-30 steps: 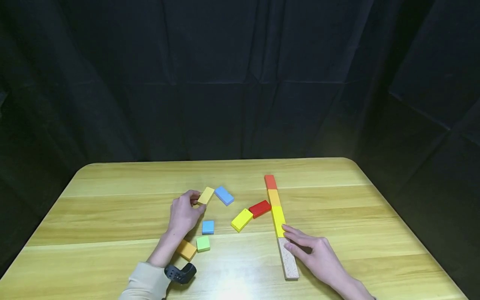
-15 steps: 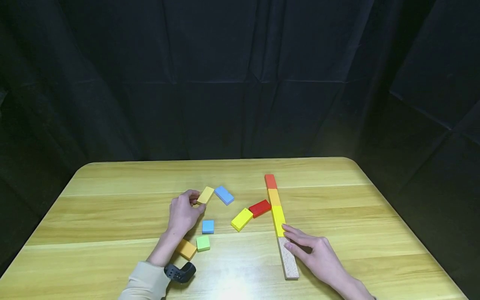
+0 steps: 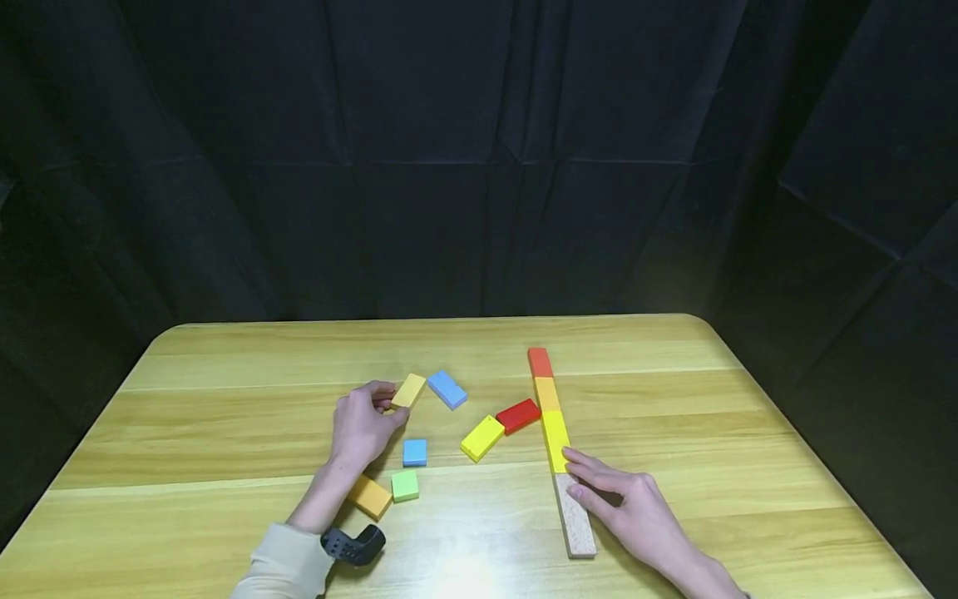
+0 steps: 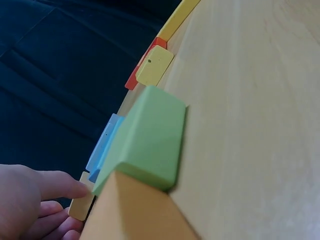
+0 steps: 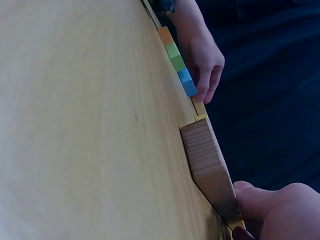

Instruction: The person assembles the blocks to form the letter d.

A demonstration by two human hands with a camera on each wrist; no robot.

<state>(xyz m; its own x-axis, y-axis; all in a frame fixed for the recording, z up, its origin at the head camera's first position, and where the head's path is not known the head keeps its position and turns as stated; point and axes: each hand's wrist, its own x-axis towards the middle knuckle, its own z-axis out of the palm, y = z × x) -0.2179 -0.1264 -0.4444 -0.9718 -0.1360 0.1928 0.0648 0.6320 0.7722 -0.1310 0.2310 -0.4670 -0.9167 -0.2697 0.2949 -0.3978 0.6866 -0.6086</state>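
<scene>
**Tan block pinched, tight clearance**

Left hand (image 3: 362, 424) pinches the tan block (image 3: 409, 391) thumb-to-fingers, left of centre toward the table's (image 3: 224, 358) far edge. Blue rectangle (image 3: 447, 390) is just beside; a drag rightward could knock it. Right hand (image 3: 632, 507) relaxed, gripping nothing, touching the long yellow block (image 3: 555, 441) and speckled block (image 3: 575, 520). Red block (image 3: 520, 417) sits against that row; a bump there could skew it.

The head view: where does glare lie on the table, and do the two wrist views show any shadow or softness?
Head view: white glare at bottom centre of the wood-grain table, the black cloth curtain dim; left wrist view: the orange rectangular block, nearest the lens, looks slightly soft; right wrist view: a dark shadow along the base of the long, brown-sided wooden block.
</scene>
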